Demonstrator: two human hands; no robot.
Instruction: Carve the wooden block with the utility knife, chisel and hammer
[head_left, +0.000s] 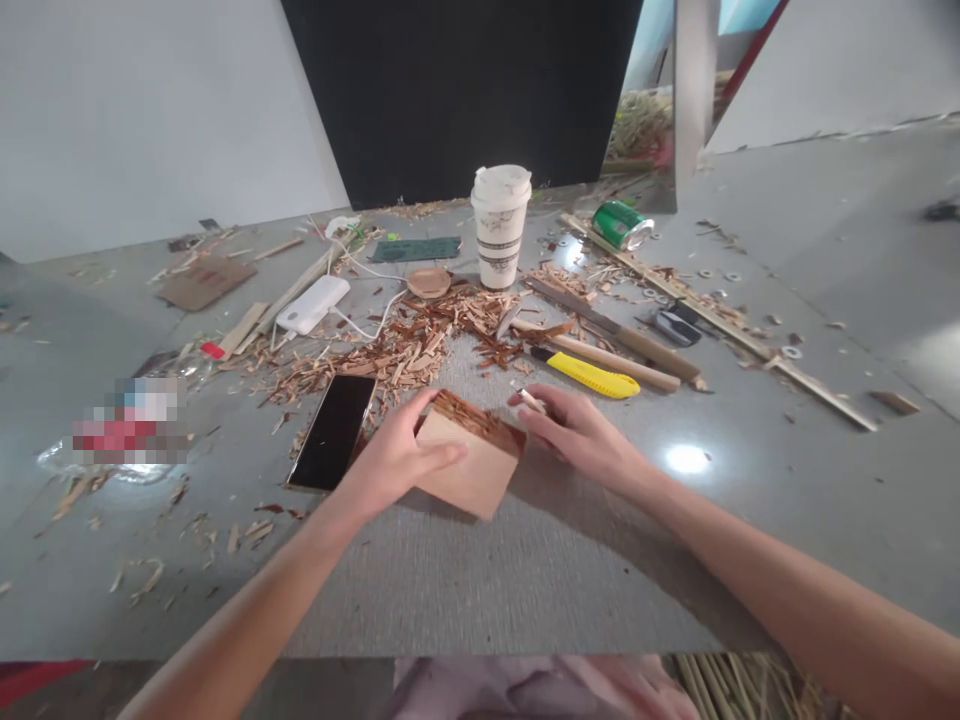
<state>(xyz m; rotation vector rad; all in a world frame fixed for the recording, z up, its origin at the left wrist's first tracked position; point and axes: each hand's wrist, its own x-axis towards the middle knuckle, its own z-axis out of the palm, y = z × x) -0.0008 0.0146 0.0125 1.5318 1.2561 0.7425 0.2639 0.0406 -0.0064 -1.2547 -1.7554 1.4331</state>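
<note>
A wooden block (469, 465) with a rough, carved reddish-brown edge is gripped at its left side by my left hand (397, 450), thumb lying on its pale face. Just right of the block, my right hand (574, 430) is closed on a short white stick (532, 401), held between the fingers; its exact kind is unclear. A black phone (332, 433) lies on the table, left of the block and beside my left hand. Beyond my right hand rest a yellow utility knife (592, 375) and a tool with a wooden handle (607, 358).
Wood shavings (405, 350) are heaped behind the block. A lidded paper cup (500, 230) stands beyond them, with a green can (621, 225) on its side to the right. A white power bank (313, 304) with a cable, a plastic bottle (199, 370) and a long wood strip (750, 345) also lie there.
</note>
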